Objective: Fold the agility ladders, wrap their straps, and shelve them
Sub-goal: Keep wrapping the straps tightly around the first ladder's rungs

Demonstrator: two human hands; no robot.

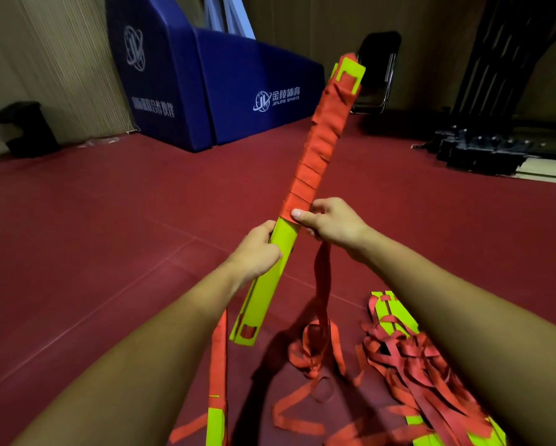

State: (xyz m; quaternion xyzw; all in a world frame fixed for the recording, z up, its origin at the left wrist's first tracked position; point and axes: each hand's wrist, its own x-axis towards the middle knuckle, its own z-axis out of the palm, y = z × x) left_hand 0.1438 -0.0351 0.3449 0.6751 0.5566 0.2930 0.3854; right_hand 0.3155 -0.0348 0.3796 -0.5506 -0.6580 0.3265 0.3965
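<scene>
**Head view.** A bundle of flat yellow-green plastic rungs [259, 305], the stacked rungs of an agility ladder, is held in the air in front of the person. It is tilted, with its far end up and to the right and its near end low.

A red-orange webbing strap [315, 146] is wound in close turns around the upper half of the bundle, from just below the top end down to the hands. The lower half is bare.

The left hand [257, 249] grips the bare part just below the last turn, its fingers curled around the bundle's edge. The right hand [333, 223] pinches the strap at the lowest turn, with the thumb flat on the front face and the fingers folded behind.

From under the right hand the loose strap hangs to a slack heap on the dark red floor [109, 220]. To the right of the heap lies a second agility ladder [399, 346], its yellow-green rungs tangled with red straps and partly hidden by the right forearm. Left of the heap, a red strap runs down to another yellow-green rung [216, 416].

Behind are blue padded mats [238, 101] with white logos, a black folding chair [378, 69] and a black metal frame [495, 140].
</scene>
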